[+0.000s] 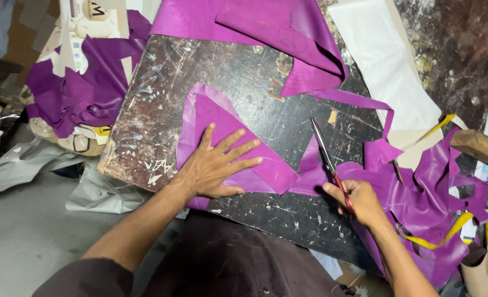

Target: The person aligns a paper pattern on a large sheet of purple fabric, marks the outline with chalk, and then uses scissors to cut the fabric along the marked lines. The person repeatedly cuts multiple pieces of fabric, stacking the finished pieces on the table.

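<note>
My left hand [217, 164] lies flat, fingers spread, on a purple leather piece [222, 118] spread over a dark scratched board [161, 104]. My right hand [358, 201] grips the red handles of a pair of scissors [325, 154]. Their blades point up and away, next to the right tip of the purple piece. A larger purple hide [288, 33] lies folded at the top of the board, with a thin strip trailing down to the right.
Purple offcuts [425, 203] and yellow strips [447, 236] are heaped at the right. White sheet material [387, 60] lies at the upper right. A box of purple scraps [79, 88] sits left of the board, above grey plastic on the floor. A wooden tool handle [480, 146] is at the far right.
</note>
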`<control>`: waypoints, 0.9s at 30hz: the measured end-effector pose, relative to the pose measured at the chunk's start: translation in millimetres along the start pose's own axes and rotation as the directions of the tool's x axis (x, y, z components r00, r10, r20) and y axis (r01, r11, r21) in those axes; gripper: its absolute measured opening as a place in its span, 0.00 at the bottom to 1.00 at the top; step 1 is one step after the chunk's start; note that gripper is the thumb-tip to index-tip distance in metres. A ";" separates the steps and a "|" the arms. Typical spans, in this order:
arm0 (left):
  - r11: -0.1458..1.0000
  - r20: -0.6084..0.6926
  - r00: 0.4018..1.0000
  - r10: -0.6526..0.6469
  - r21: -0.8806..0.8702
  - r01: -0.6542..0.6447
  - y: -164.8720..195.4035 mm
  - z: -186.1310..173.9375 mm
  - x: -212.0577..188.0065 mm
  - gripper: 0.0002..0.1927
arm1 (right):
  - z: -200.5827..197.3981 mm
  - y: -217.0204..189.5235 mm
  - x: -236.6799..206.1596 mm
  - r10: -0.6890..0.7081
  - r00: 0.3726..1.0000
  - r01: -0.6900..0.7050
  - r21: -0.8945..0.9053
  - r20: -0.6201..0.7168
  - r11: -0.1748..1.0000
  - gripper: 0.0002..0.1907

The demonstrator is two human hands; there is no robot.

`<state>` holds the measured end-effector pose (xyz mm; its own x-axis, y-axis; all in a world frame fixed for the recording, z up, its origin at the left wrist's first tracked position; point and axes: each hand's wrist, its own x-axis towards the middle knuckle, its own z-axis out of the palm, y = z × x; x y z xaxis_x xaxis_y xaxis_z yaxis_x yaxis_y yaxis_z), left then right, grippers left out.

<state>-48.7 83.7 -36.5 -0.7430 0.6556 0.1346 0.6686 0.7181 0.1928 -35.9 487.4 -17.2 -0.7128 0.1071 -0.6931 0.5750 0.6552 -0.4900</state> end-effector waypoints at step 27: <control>0.675 -0.115 0.665 -0.738 -0.099 0.731 30.4 2.7 -3.3 0.49 | 59.2 -126.9 2.7 -0.274 0.944 0.329 -0.457 0.184 0.826 0.31</control>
<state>-25.9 104.0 -33.7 -0.9910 -0.1201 0.0587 -0.0948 0.9411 0.3245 -87.1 360.4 11.8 -0.7569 -0.2158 -0.6169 0.0570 0.9185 -0.3912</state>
